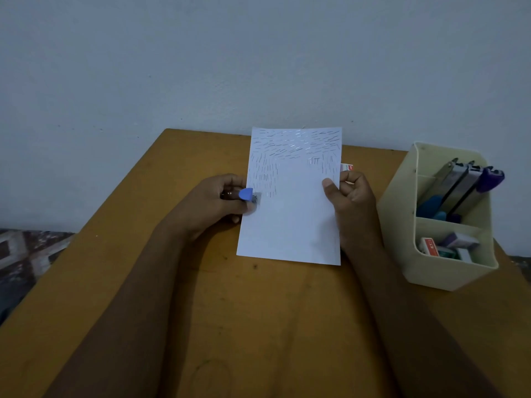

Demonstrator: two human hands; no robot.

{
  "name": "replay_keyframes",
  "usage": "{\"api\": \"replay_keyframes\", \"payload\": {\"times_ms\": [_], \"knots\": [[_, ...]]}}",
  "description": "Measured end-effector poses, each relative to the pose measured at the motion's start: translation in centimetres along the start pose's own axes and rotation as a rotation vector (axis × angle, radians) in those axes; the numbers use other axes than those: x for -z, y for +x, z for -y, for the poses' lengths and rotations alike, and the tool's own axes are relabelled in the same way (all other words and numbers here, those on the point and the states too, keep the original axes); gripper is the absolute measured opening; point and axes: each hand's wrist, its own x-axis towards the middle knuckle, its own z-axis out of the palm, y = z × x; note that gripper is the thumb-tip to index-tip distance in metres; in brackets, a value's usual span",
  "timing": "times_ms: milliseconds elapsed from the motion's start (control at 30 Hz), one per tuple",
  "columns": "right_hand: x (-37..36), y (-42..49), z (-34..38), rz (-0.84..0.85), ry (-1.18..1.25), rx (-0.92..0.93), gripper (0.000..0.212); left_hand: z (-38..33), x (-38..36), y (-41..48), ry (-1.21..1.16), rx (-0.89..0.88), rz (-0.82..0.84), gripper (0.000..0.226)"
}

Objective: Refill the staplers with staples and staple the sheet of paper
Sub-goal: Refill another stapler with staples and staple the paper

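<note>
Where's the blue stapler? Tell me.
Head view, left of centre: the left hand grips the blue stapler, its nose at the left edge of the sheet of paper.

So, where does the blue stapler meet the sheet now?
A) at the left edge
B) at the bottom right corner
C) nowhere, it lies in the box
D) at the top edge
A: the left hand grips the blue stapler with its nose over the left edge of the sheet, about halfway up.

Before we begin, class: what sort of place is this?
Probably a home or office desk: a wooden table against a bare wall, a bin of staplers and staple boxes, and a much-stapled sheet.
</note>
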Motion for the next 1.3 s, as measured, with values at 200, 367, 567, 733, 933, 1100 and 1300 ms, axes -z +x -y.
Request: {"api": "replay_keyframes", "payload": {"times_ms": [200, 367, 567, 733, 933, 1100, 1300], "knots": [[0.0, 0.0, 0.1, 0.004, 0.055, -0.013, 0.017, -0.4, -0.1, -0.3, 0.025, -0.012, 0.060, 0.026], [0.1, 0.0, 0.2, 0.009, 0.091, -0.015, 0.016, -1.0, -0.4, -0.7, -0.023, -0.021, 0.118, 0.027], [0.1, 0.0, 0.3, 0.007, 0.123, -0.009, 0.017, -0.8, -0.4, -0.6, 0.013, -0.042, 0.154, 0.030], [0.0, 0.0, 0.2, 0.043, 0.170, -0.031, 0.012, -0.3, -0.2, -0.2, 0.011, -0.060, 0.030, 0.050], [-0.2, -0.3, 0.3, 0.052, 0.197, -0.046, 0.017, -0.1, -0.7, 0.1, 0.002, -0.031, -0.026, 0.049], [0.0, -0.3, 0.4, 0.058, 0.192, -0.030, 0.009, -0.1, -1.1, 0.1, -0.119, -0.012, 0.032, 0.039], [-0.1, -0.2, 0.4, 0.054, 0.188, -0.043, 0.011, -0.1, -1.0, 0.4, -0.227, 0.013, 0.071, 0.047]]}}
